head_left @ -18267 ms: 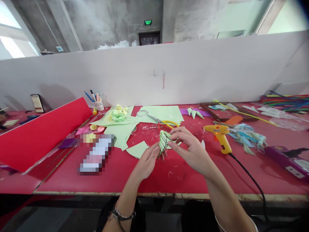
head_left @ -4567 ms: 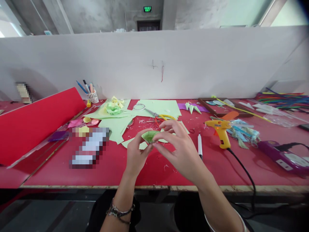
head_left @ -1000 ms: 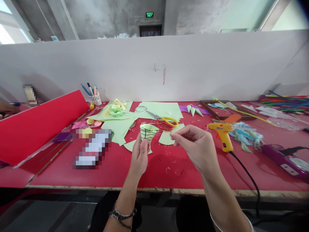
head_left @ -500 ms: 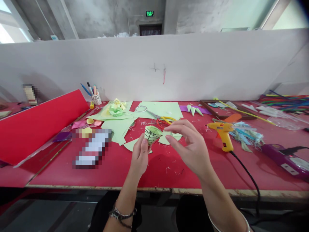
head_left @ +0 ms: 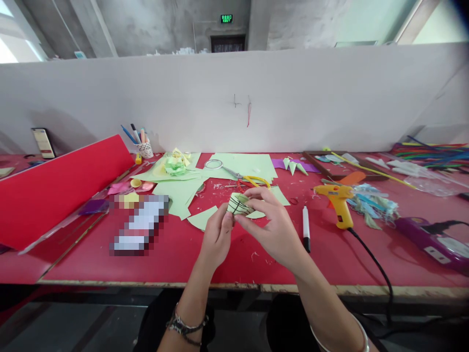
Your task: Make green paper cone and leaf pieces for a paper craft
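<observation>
Where tabletop (head_left: 242, 269) ends, partition (head_left: 183, 107) rises; exit sign (head_left: 226, 18) glows.

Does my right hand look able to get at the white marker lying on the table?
Probably yes: the white marker lies uncovered just right of your right hand, nothing visible between, though its fingers are at the green lined paper.

The lower part of the green paper cup (head_left: 237, 204) is hidden by the left hand (head_left: 216, 237), its right side by the right hand (head_left: 274, 225). The phone (head_left: 142, 226) is blurred into squares, so its screen cannot be read, and the red board (head_left: 66, 193) is cut by the left edge of the view.
</observation>
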`<state>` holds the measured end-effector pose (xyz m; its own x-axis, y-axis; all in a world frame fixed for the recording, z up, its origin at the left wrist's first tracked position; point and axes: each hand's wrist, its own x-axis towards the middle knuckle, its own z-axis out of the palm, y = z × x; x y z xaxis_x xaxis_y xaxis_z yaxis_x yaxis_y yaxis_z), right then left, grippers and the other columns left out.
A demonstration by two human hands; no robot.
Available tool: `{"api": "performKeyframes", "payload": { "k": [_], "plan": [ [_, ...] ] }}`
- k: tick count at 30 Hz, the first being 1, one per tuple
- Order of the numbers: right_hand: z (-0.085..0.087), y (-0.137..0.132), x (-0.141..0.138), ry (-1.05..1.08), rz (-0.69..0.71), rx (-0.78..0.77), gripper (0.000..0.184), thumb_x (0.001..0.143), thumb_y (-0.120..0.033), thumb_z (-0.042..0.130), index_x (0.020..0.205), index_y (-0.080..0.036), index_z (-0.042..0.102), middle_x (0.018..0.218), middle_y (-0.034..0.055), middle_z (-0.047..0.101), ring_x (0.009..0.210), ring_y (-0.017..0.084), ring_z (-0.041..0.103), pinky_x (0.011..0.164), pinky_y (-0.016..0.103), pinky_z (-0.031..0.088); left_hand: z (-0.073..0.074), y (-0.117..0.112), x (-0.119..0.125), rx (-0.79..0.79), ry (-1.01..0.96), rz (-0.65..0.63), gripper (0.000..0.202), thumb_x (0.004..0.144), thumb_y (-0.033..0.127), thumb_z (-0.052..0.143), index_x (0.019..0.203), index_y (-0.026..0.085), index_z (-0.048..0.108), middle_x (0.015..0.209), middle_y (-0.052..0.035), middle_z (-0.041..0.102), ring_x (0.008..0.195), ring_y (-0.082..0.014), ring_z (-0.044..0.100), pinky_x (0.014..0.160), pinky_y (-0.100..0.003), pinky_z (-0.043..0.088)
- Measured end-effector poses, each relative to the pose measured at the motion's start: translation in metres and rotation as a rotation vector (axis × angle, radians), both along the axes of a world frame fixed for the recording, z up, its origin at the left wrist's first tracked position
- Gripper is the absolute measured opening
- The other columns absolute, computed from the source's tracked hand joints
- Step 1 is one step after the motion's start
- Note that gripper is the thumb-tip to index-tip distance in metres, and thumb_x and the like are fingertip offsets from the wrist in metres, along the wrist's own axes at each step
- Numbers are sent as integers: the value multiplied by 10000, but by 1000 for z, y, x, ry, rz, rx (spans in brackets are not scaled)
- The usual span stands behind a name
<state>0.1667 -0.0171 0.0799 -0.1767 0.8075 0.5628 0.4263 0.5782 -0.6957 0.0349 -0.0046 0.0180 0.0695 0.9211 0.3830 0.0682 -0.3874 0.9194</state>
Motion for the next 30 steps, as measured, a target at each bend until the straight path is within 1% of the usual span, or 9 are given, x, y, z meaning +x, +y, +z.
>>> {"api": "performKeyframes", "payload": {
  "k": [4, 7, 12, 15, 20, 22, 26, 30],
  "plan": [
    [-1, 0, 0, 24, 4, -43, 33, 752, -226, 558, 752, -196, 571, 969, 46, 505, 950, 190, 513, 818, 321, 439, 1, 1, 2, 0, -10, -14, 374, 858, 428, 338, 1119, 205, 486, 915, -53, 585, 745, -133, 547, 669, -233, 455],
    [-1, 0, 0, 32, 12, -61, 39, 753, -211, 549, 772, -197, 579, 957, 46, 515, 954, 191, 516, 804, 308, 446, 2, 1, 3, 0, -15, -3, 366, 860, 428, 334, 1099, 203, 497, 898, -47, 590, 728, -127, 546, 646, -224, 450],
    [-2, 0, -2, 44, 5, -69, 77, 755, -186, 534, 797, -191, 599, 948, 42, 525, 907, 170, 527, 793, 287, 451, 2, 1, 4, 18, -42, 2, 353, 854, 435, 347, 1086, 219, 502, 936, -35, 584, 736, -117, 544, 670, -220, 444],
    [-2, 0, -2, 46, 3, -76, 82, 754, -177, 532, 796, -190, 601, 943, 41, 527, 899, 170, 527, 789, 293, 452, 1, 2, 4, 8, -45, 7, 358, 848, 442, 356, 1073, 208, 508, 881, -28, 579, 701, -111, 530, 653, -215, 437],
    [-2, 0, -2, 56, -1, -87, 78, 756, -167, 526, 777, -183, 599, 933, 42, 531, 902, 167, 525, 774, 280, 453, 3, 1, 4, -37, -54, 2, 347, 847, 440, 362, 1041, 201, 521, 774, -10, 556, 696, -112, 517, 660, -208, 430],
    [-3, 1, -3, 94, 0, -85, 68, 754, -161, 527, 777, -180, 588, 908, 40, 535, 875, 159, 532, 753, 272, 460, 3, 2, 5, -40, -70, 2, 341, 843, 438, 373, 1041, 205, 525, 797, -14, 564, 695, -111, 517, 669, -208, 432],
    [-3, 2, -4, 172, 16, -89, 50, 751, -161, 531, 782, -181, 564, 846, 29, 539, 796, 143, 540, 721, 273, 469, 2, 2, 7, -23, -111, 13, 336, 830, 438, 399, 1046, 218, 534, 918, -32, 583, 766, -122, 538, 706, -210, 434],
    [-2, 2, -4, 189, 22, -107, 39, 759, -169, 521, 737, -177, 552, 846, 29, 532, 794, 139, 539, 705, 267, 470, 3, 2, 6, -59, -98, 0, 362, 829, 445, 396, 1073, 209, 523, 917, -40, 592, 726, -121, 541, 667, -212, 436]
  ]
}}
